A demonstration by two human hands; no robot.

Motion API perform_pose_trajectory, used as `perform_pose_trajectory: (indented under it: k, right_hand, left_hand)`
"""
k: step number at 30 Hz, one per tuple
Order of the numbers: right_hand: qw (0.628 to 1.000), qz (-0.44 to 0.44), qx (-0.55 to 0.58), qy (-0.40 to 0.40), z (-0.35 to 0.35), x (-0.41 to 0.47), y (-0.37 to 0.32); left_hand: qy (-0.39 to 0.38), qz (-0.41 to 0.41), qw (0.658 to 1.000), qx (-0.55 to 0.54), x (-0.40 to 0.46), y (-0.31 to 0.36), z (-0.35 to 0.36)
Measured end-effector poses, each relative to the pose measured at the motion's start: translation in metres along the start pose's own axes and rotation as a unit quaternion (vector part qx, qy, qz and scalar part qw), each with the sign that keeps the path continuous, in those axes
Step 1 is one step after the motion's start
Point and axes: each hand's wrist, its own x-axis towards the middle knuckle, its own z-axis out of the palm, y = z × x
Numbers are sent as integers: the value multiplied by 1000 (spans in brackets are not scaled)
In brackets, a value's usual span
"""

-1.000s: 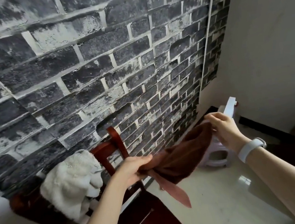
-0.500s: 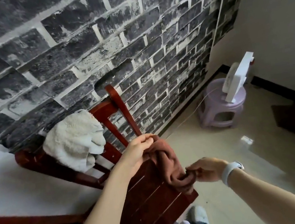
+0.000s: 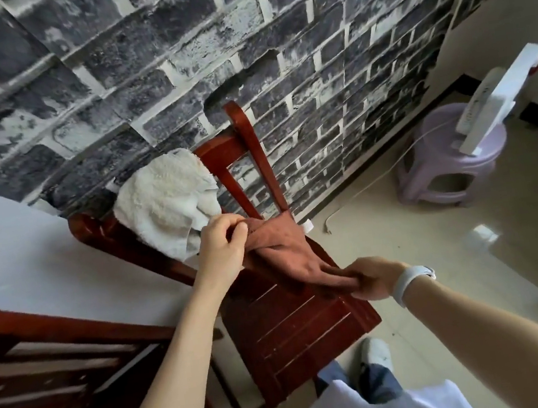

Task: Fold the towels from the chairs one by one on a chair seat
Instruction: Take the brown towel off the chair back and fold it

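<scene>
Brown towel: bunched into a loose rope, held over the seat of the red wooden chair. Its long axis runs diagonally, from the upper end near the chair's back slats down toward the seat's front right edge. The middle sags onto or just above the seat slats; I cannot tell if it touches.

Left hand: grip curled round the towel's upper end, fingers pinching the cloth near the chair back.

Right hand: grip closed on the towel's lower end, thumb and fingers pinching a twisted corner above the seat's right side. A pale wristband sits on this wrist.

White towel: fluffy, draped in a heap over the top rail of the chair back, left of the upright slats, just beside the left hand.

Second wooden chair: same red-brown finish, at lower left, only its rails in view.

White desk: behind the chair back, against the wall.

Wall: dark grey brick pattern with pale mortar lines.

Lilac plastic stool: on the tiled floor at right, well apart from the chair, carrying a white tilted appliance with a thin cable trailing across the floor.

Person's shoe and trouser leg: beside the seat's front corner.
</scene>
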Motion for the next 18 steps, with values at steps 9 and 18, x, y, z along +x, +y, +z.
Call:
perform_pose_trajectory:
  k: [9, 18]
  right_hand:
    - [984, -103, 133, 54, -29, -41, -42]
    - [976, -134, -55, 165, -24, -45, -25]
  left_hand:
    - [-102, -199, 973, -51, 4, -37, 17]
    - [-303, -196, 931, 59, -18, -46, 53]
